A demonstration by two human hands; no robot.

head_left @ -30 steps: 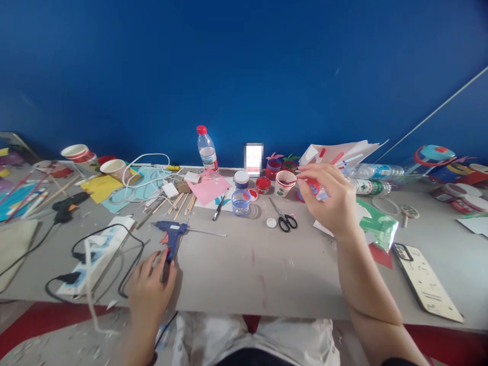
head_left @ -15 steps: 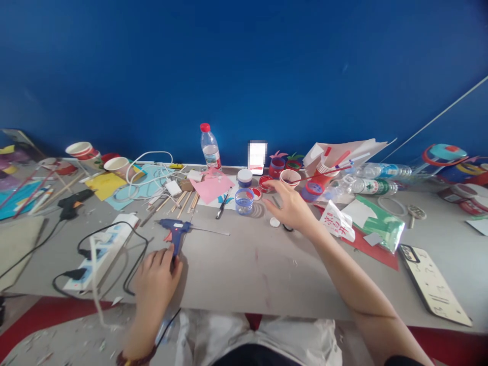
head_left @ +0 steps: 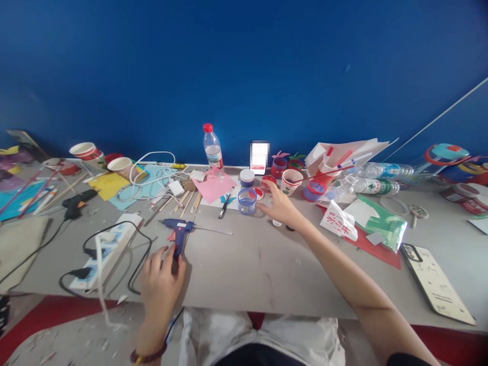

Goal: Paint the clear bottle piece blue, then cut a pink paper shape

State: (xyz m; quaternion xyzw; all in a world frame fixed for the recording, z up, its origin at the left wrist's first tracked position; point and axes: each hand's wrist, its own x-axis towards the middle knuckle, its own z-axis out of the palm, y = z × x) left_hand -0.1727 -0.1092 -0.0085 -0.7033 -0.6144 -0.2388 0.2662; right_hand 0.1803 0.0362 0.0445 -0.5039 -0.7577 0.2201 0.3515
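A blue hot glue gun [head_left: 179, 229] lies on its side on the grey table, a thin clear glue stick or wire-like rod pointing right from it. My left hand [head_left: 163, 274] rests at its handle, fingers spread and touching the lower grip. My right hand [head_left: 281, 207] reaches forward with fingers apart, holding nothing, over the table. Its thumb is near a clear plastic jar with a blue rim [head_left: 247, 202]. Beyond its fingertips stands a small red paint pot [head_left: 269, 183]; a red-smeared lid [head_left: 258, 193] lies beside the jar.
A paper cup [head_left: 291, 183] with a brush stands behind my right hand. Farther left are a red-capped bottle [head_left: 213, 147], pink paper [head_left: 215, 188] and a white power strip [head_left: 108, 254] with cords. Plastic bottles [head_left: 375, 185] and a phone [head_left: 438, 282] lie right.
My right hand has shifted a little left, closer to the blue-rimmed jar. My left wrist has swung slightly right and its fingers look looser at the glue gun, which stays put.
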